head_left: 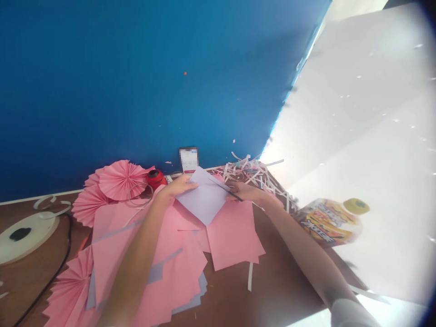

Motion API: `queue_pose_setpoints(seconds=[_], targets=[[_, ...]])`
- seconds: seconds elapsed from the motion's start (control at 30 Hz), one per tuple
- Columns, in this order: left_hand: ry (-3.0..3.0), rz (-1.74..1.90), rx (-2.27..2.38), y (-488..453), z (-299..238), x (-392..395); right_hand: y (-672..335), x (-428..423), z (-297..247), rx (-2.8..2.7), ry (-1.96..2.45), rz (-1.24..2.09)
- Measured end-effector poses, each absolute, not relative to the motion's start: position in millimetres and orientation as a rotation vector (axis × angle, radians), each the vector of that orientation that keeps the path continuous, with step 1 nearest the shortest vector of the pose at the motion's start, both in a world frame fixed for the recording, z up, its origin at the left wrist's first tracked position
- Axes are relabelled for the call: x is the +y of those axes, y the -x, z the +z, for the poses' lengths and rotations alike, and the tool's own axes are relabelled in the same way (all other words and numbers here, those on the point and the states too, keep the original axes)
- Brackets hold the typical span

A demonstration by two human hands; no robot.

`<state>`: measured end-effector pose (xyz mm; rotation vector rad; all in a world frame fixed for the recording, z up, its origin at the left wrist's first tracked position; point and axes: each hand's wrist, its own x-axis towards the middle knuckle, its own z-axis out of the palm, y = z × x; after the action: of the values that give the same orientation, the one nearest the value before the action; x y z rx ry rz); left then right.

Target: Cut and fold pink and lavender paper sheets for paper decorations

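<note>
My left hand [177, 187] grips the left corner of a lilac paper sheet [203, 198], which is turned diamond-wise. My right hand [247, 193] lies at the sheet's right corner and holds a thin dark pencil [231, 193], its length running across the upper edge of the paper. Beneath the sheet and my forearms lie loose pink paper sheets [233, 238], overlapping on the table. Some lilac paper [156, 273] shows from under the pink at the lower middle.
Pleated pink paper fans [119, 180] lie at the back left against a blue wall [119, 81], with a red object [156, 178] beside them. White paper strips [250, 172] are heaped at the back. A snack packet [327, 221] lies on a white board [357, 113] to the right.
</note>
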<state>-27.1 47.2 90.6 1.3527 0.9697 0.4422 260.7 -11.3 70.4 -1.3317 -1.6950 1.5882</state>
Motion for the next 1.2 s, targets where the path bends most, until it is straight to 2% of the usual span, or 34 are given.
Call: queue_pose_setpoints(seconds=[0.73, 1.2], targets=[[-1.466, 0.341, 0.928, 37.1, 81.6, 55.8, -236.8, -11.1, 45.4, -1.666, 1.169, 1.504], [-1.512, 0.345, 0.948, 45.9, 85.0, 59.2, -229.4, -17.4, 52.7, -1.643, 1.082, 1.465]])
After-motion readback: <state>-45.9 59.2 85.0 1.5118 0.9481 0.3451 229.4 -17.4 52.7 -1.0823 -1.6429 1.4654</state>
